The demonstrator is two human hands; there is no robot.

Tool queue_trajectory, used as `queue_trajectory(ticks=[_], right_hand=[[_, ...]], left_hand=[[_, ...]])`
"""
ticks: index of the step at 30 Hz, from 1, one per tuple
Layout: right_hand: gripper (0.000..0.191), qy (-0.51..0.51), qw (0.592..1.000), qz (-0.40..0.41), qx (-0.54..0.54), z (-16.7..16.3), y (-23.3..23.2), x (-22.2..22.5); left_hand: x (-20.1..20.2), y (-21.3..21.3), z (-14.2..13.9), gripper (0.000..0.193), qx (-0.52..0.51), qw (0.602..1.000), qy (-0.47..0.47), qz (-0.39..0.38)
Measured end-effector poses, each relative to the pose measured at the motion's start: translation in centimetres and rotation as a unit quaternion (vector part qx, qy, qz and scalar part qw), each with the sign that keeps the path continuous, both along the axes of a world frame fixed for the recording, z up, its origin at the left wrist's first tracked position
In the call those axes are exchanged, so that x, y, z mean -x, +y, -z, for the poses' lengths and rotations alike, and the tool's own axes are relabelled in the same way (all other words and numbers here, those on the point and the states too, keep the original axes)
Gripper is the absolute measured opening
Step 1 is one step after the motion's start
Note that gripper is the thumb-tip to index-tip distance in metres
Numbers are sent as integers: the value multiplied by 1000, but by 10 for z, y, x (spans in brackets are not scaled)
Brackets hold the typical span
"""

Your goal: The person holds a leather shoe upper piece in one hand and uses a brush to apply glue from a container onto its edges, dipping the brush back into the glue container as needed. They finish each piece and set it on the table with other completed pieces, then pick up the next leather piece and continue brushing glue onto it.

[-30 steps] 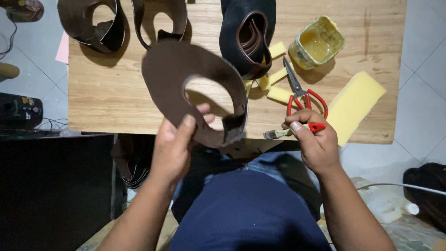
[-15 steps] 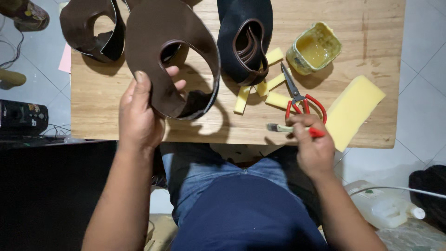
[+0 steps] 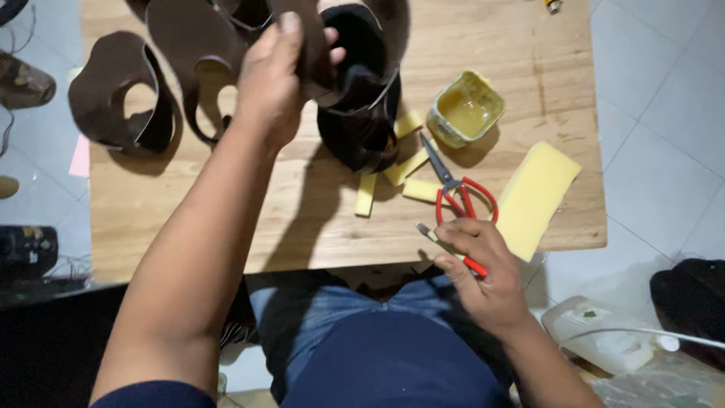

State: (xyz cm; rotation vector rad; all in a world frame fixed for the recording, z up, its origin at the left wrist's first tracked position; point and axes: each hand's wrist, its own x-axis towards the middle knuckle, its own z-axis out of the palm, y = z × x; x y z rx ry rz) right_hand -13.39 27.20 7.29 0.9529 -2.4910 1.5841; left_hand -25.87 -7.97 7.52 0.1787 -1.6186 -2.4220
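Nearest, at the near right edge of the wooden table (image 3: 226, 227), the right hand (image 3: 483, 276) pinches a small brush with a red handle (image 3: 451, 248), fingers curled tight around it, its tip pointing left over the table edge. Just beyond the hand lie red-handled scissors (image 3: 453, 189), closed, blades pointing far-left. To their right, a yellow foam block (image 3: 538, 198) rests at an angle near the table's right edge. Left of the scissors, several small yellow foam strips (image 3: 393, 170) lie scattered, some touching the dark leather shoe upper (image 3: 359, 128) that sits mid-table. Farther right, an open tin of yellowish glue (image 3: 466, 109) stands beside the scissor tips.

At the far side, the left hand (image 3: 276, 79) is stretched out over the table, fingers clenched on a brown leather cut-out piece (image 3: 317, 53), held above the dark upper. To the left, two more brown leather uppers (image 3: 121, 94) rest on the table's far left corner.
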Motion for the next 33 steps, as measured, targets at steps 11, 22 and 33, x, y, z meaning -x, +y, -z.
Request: queue_trajectory(ticks=[11, 22, 33], right_hand=[[26, -54, 997, 51, 23, 26, 15, 16], [21, -87, 994, 33, 54, 38, 1, 18], [16, -90, 995, -15, 33, 43, -12, 2]], left_hand=[[168, 45, 29, 31, 175, 982, 52, -37], [1, 52, 24, 37, 323, 907, 43, -267], [-69, 79, 67, 88, 222, 940, -208, -155]])
